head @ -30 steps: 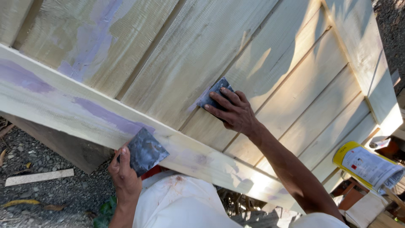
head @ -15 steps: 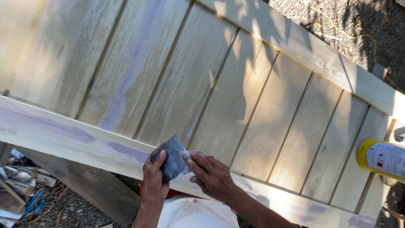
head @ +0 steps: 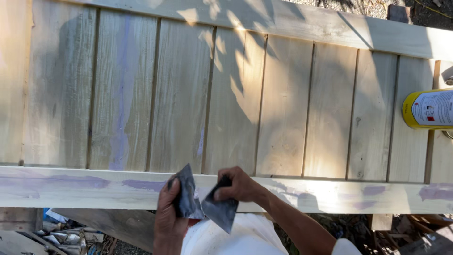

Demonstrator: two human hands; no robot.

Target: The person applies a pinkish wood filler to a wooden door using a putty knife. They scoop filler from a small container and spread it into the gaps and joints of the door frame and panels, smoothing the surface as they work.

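Your left hand point(head: 169, 218) grips one sandpaper sheet point(head: 187, 192), upright against the panel's point(head: 236, 108) near rail point(head: 94, 186). Your right hand point(head: 239, 185) pinches a second sheet point(head: 221, 211), which hangs below the rail's edge. The two sheets touch between your hands. A yellow can point(head: 427, 108) lies on the panel, far right.

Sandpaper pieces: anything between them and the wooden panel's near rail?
Nothing visible. The left hand holds one dark sandpaper piece and the right hand another sandpaper piece, both at the rail's near edge. The yellow can lies far right.
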